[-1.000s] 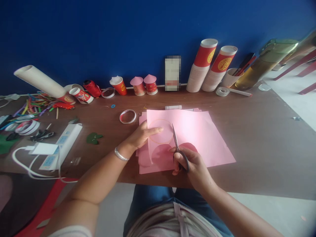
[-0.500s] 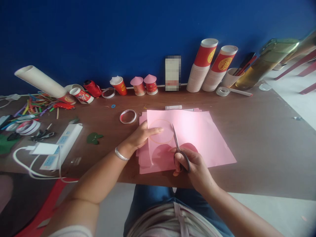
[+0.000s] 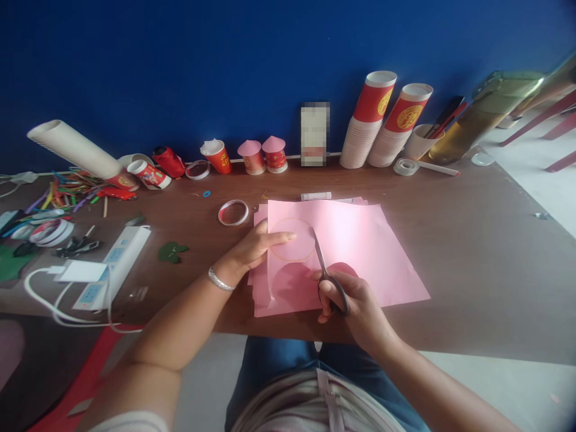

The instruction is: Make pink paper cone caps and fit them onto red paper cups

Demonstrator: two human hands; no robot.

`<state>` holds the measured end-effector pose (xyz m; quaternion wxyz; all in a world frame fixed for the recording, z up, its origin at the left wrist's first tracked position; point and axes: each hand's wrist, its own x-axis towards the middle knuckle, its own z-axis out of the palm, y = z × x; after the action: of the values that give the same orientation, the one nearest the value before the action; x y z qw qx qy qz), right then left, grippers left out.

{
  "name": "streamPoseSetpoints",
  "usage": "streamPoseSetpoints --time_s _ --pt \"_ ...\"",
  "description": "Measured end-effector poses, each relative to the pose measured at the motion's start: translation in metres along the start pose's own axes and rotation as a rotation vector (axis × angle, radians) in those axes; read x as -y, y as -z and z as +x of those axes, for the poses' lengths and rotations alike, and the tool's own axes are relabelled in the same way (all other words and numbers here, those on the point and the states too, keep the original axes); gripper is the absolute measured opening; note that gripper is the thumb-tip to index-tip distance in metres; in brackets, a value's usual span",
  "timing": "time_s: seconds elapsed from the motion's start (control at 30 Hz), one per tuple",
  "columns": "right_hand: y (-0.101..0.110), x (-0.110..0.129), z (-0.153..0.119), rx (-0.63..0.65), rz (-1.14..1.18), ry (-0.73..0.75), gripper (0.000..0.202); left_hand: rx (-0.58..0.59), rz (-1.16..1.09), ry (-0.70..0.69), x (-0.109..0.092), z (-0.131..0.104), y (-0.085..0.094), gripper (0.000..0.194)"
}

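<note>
A sheet of pink paper [image 3: 364,240] lies partly raised over more pink sheets, with a circle drawn on its left part. My left hand [image 3: 263,245] pinches the sheet's left edge, thumb on top and resting inside the circle; the other fingers are hidden underneath. In my right hand [image 3: 348,294] is a pair of scissors [image 3: 320,255] with dark handles, my thumb and fingers around the loops. The blades look nearly closed, and their tip lies at the circle's right side. Below the circle, the sheet's near edge has curved cut-outs showing the pink underneath.
A ring of tape [image 3: 233,213] and a white glue stick [image 3: 315,196] lie beyond the paper. Two small cups with pink cone roofs [image 3: 261,157] stand by the wall, left of tall paper-cup stacks [image 3: 360,138]. A power strip [image 3: 112,267] with cables is at left.
The scissors have shifted very slightly, their tip a little left and lower along the circle's right side. My left hand keeps its hold on the paper.
</note>
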<state>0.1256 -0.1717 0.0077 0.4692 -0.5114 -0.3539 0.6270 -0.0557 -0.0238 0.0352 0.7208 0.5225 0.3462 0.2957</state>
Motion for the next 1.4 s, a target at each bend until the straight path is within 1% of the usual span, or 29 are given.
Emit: streamPoseSetpoints --time_s 0.2,0.37,0.6,0.87,1.03,1.1,1.23,1.33,1.4 --pt "0.000 0.002 -0.001 0.001 -0.004 -0.009 0.058 0.007 -0.005 0.002 0.000 0.000 0.002 0.035" --pt "0.001 0.005 -0.001 0.014 -0.026 -0.015 0.058 -0.006 -0.008 0.002 0.000 0.000 0.004 0.032" --pt "0.004 0.003 0.001 0.031 -0.036 -0.011 0.059 -0.016 0.016 -0.002 0.001 0.002 0.007 0.030" --pt "0.003 0.001 0.000 0.030 -0.024 -0.004 0.054 0.040 0.021 0.019 0.004 0.004 0.010 0.035" --pt "0.006 0.005 0.002 0.046 0.028 -0.037 0.054 -0.059 0.066 0.071 0.009 0.007 0.012 0.034" --pt "0.010 0.009 0.002 0.074 0.002 -0.044 0.052 -0.083 0.084 0.085 0.011 0.008 0.011 0.033" --pt "0.018 0.019 0.004 0.143 -0.127 -0.019 0.047 -0.075 0.059 0.074 0.013 0.009 0.009 0.031" --pt "0.021 0.026 0.006 0.180 -0.214 -0.014 0.054 -0.088 0.040 0.070 0.017 0.010 0.008 0.032" --pt "0.020 0.030 0.008 0.179 -0.270 -0.044 0.062 -0.117 0.040 0.090 0.018 0.010 0.009 0.036"
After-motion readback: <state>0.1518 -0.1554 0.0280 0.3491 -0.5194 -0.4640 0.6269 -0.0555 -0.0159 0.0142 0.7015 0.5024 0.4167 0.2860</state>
